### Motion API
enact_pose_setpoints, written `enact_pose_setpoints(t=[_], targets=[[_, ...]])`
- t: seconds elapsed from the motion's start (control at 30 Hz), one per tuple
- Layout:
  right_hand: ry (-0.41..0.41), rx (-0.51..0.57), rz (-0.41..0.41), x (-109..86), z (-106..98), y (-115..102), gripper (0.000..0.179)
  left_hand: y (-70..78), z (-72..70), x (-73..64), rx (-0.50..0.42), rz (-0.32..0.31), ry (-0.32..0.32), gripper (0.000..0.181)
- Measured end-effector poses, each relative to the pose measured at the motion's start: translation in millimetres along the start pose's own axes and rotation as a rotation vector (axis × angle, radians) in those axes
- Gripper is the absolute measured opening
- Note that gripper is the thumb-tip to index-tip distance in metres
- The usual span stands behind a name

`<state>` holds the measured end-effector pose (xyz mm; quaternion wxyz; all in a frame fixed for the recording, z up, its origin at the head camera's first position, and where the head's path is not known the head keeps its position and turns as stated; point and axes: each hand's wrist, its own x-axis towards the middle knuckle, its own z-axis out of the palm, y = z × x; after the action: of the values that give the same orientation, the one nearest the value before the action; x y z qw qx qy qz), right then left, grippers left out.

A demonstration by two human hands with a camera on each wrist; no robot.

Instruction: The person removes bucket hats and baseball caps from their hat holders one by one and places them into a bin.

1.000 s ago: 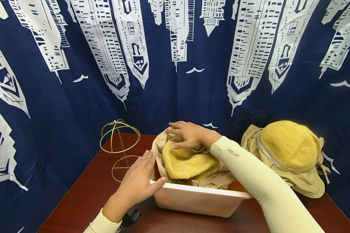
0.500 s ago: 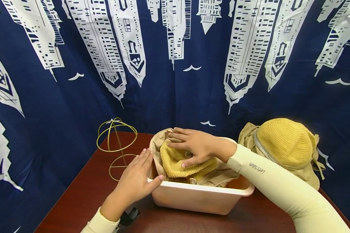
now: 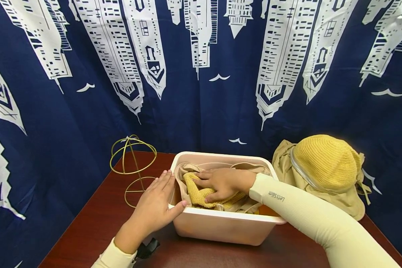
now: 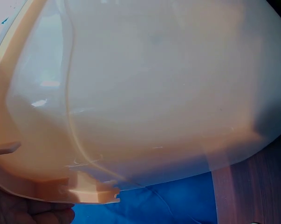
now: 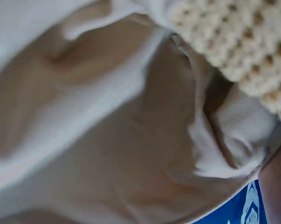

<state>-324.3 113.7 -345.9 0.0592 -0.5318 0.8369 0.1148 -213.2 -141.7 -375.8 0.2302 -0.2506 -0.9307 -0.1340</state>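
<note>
A pale pink plastic bin stands on the table with a yellow knitted hat and beige cloth bunched inside it. My right hand is down inside the bin, fingers spread and pressing on the yellow hat. At the bin's left end my left hand rests flat against the rim, fingers straight and thumb over the front edge. The left wrist view is filled by the bin's outer wall. Up close in the right wrist view are beige cloth folds and coarse yellow knit.
Right of the bin lies another yellow knitted hat on beige cloth. A gold wire hat stand is at the left. Behind the dark red table hangs a blue curtain with white buildings.
My right hand has pushed down into the bin, and the yellow hat and beige cloth have sunk below its back rim. My left hand keeps its place at the bin's left end.
</note>
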Motion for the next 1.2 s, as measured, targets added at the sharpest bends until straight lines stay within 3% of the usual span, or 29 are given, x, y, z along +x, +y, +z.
enact_pose_setpoints(t=[0.1, 0.4, 0.73, 0.97, 1.2], targets=[[-0.018, -0.001, 0.019, 0.6, -0.9, 0.1, 0.075, -0.9, -0.4, -0.3, 0.001, 0.002, 0.002, 0.085], [0.108, -0.105, 0.003, -16.5, -21.2, 10.3, 0.083, -1.0, 0.5, 2.3, -0.010, 0.011, 0.000, 0.084], [0.347, -0.084, 0.119, -82.2, -52.2, 21.8, 0.075, -0.4, 0.5, -1.5, -0.005, 0.015, 0.014, 0.083], [0.498, -0.079, 0.177, -125.1, -53.6, 32.1, 0.065, 1.8, 0.6, -0.8, 0.003, 0.019, 0.012, 0.083], [0.571, -0.054, 0.280, -162.0, -44.3, 32.8, 0.062, 3.2, 0.3, -0.5, 0.010, 0.019, 0.016, 0.084]])
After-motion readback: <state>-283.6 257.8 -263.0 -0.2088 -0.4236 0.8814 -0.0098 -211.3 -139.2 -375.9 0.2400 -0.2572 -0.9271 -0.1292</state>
